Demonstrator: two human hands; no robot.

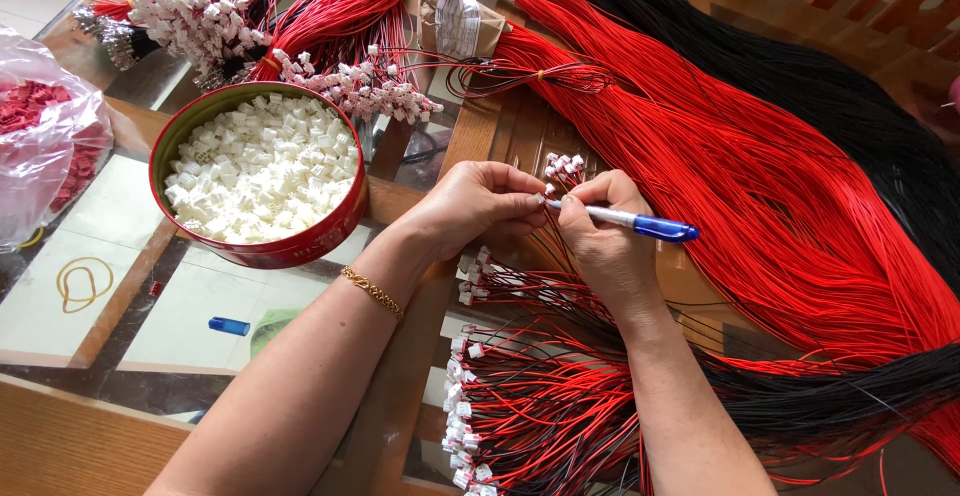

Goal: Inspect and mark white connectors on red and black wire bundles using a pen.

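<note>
The left hand (478,206) pinches a small white plastic connector (541,199) between thumb and fingertips, at the middle of the counter (110,316). The right hand (600,241) is closed around a pen (625,222) with a clear barrel and blue cap, its tip touching that connector. Just beyond the fingertips, a small cluster of white connectors (563,166) stands on thin red and black wires.

Near the hands, a fan of finished leads (530,406) lies with white plugs along its left edge. To the right, long glossy bundles of red wire (760,176) and black wire (850,96) sweep across the counter. To the left sits a round red tin (258,171) heaped with loose, blocky white housings. Far left lies a clear plastic bag (45,146) of red parts; a yellow rubber band (82,281) and a blue pen cap (229,326) lie nearer. The counter is glass-topped over wooden framing, with pale floor tiles showing through.
</note>
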